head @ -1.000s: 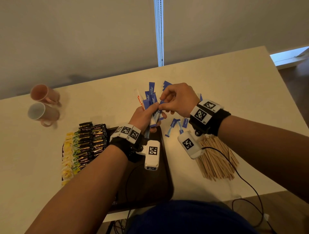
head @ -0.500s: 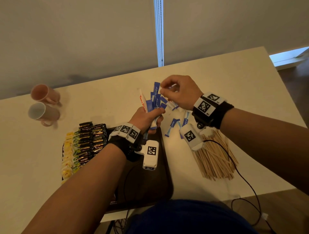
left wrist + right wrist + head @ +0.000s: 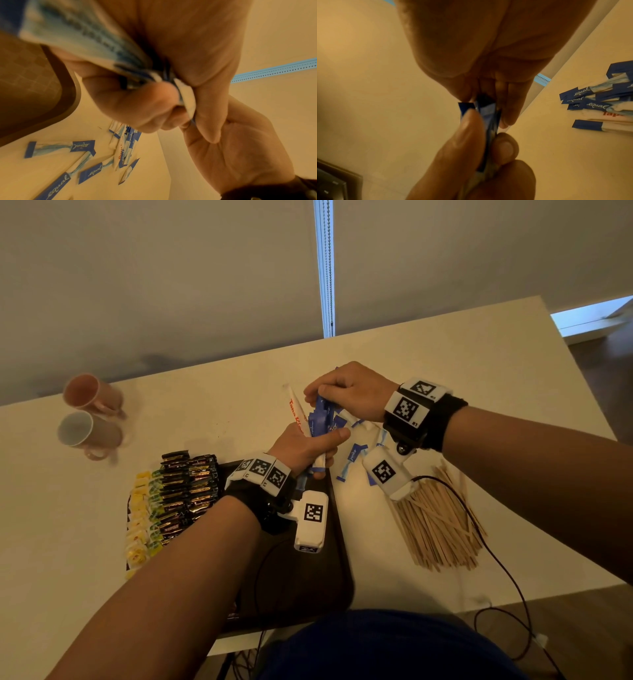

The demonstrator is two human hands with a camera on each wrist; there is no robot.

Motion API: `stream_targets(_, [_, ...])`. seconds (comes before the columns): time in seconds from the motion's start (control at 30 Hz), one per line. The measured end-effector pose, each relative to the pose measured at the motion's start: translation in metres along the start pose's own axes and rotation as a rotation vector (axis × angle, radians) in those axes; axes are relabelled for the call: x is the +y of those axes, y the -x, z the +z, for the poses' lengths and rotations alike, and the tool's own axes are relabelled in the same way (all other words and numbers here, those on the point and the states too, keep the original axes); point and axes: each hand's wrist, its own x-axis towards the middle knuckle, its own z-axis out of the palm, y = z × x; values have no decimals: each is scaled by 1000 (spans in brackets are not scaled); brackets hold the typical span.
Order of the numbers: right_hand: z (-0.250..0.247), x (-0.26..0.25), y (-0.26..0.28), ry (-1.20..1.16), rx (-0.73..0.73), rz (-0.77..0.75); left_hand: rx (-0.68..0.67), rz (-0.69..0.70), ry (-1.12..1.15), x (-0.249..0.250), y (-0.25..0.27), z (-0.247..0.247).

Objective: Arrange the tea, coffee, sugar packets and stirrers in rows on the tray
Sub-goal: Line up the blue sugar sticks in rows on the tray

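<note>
My left hand (image 3: 308,445) grips a bunch of blue-and-white sugar packets (image 3: 320,419) upright, just past the far right corner of the dark tray (image 3: 308,587). My right hand (image 3: 342,392) pinches the top ends of that bunch (image 3: 485,119) from above. In the left wrist view the packets (image 3: 96,35) fan out of my fist. Loose sugar packets (image 3: 352,458) lie on the table (image 3: 479,364) right of the tray. Yellow tea bags (image 3: 140,525) and dark coffee sachets (image 3: 186,487) lie in rows on the tray's left side. Wooden stirrers (image 3: 438,525) lie heaped at the right.
Two mugs, one pink (image 3: 90,393) and one grey (image 3: 87,433), lie on their sides at the far left of the table. A cable (image 3: 507,573) runs from my right wrist over the table's near edge. A wall with a window strip stands behind the table.
My right hand lifted away from the bunch, then came back down onto its top ends. My left hand kept its grip and shifted only slightly.
</note>
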Motion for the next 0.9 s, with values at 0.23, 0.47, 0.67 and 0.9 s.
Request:
stream_targets(0.23, [-4,-6,-2,-21,-23,12,2,-50,-96,1,-3,-1])
stream_targets(0.47, [-4,-7,-8,-8,-4,-23,-18,-48,-268,-3,-3,-1])
stream_targets(0.67, [-12,-11,-2,-415,152,50,48,-51,-211,-13,5,-10])
stream_targets(0.9, [3,2,8,-845,125,290,275,-73,-38,-32,23,-53])
